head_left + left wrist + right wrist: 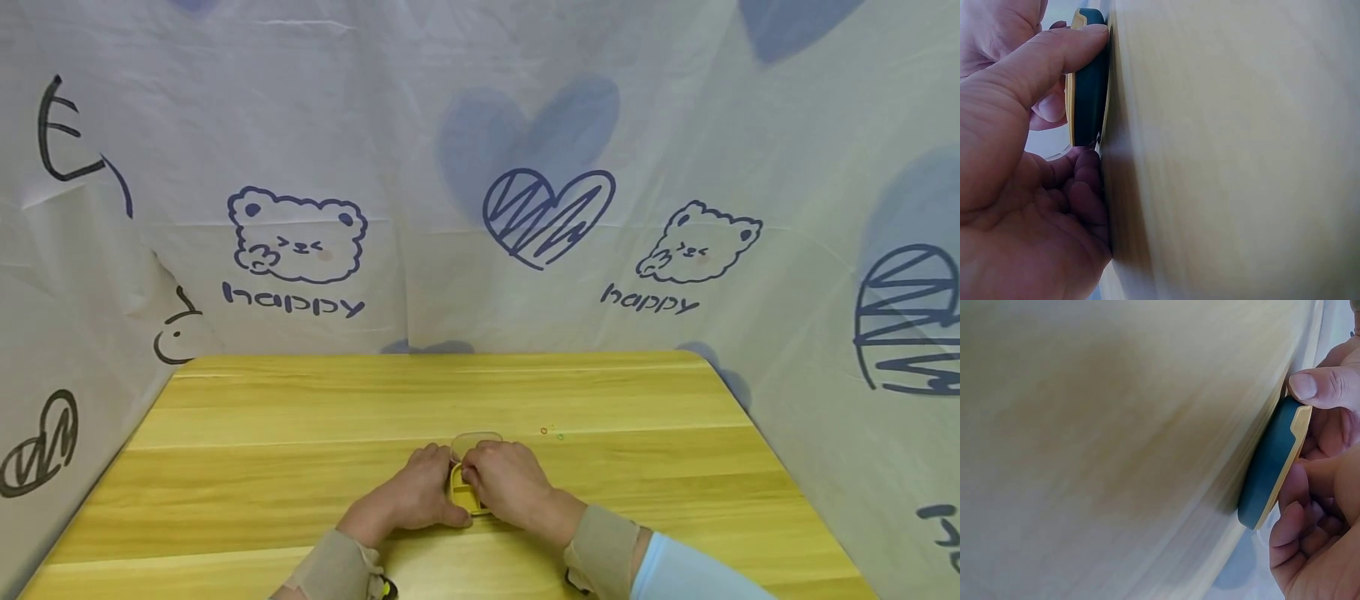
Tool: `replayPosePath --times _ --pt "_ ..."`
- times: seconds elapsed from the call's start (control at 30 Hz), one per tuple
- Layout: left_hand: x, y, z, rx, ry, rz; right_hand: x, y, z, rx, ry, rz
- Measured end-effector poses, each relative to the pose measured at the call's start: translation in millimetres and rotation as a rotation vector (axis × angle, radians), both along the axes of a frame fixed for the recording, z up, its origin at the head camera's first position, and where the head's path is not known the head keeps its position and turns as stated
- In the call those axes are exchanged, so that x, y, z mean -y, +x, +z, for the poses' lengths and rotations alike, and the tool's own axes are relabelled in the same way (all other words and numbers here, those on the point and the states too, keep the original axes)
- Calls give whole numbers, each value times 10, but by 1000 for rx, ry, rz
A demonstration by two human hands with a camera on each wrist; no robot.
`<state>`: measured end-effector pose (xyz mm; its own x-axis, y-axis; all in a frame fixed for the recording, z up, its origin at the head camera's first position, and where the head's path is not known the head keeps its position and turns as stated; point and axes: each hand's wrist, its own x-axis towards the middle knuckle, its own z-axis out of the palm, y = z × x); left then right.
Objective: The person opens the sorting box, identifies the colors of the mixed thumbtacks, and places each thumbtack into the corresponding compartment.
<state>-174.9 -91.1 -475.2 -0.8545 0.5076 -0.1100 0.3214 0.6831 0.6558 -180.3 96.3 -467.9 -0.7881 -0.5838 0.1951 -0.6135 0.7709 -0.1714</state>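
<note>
A small case (465, 499) with a yellow, divided inside and a dark green outer shell (1089, 81) lies on the wooden table, its clear lid (476, 437) raised at the far side. My left hand (420, 493) holds it from the left, thumb pressed at the near end and fingers along the far left. From the right, my right hand (512, 483) reaches over it with curled fingers, thumb and fingertip down at the compartments. In the right wrist view the right fingers (1294, 487) overlap the yellow rim; I cannot tell whether they pinch anything.
Beyond the right hand, several tiny coloured rings, one of them red (543, 431) and one green (560, 437), lie on the wooden table (300, 417). A pale cloth (420, 250) printed with hearts and bears hangs behind the table and along its sides.
</note>
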Motion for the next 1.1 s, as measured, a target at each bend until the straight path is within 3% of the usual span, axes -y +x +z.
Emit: replayPosePath --times 0.37,0.57,0.7,0.93,1.1 --pt "-11 1 1 15 -5 4 -24 6 5 28 -15 -2" --pt "-10 13 14 32 4 7 -104 39 164 110 -98 -41" --pt "0 16 32 33 19 18 -249 30 273 115 -147 -76" --pt "-6 31 3 6 23 26 -692 -125 307 116 -232 -221" --pt "0 27 -7 8 28 30 -973 -309 265 146 -220 -341"
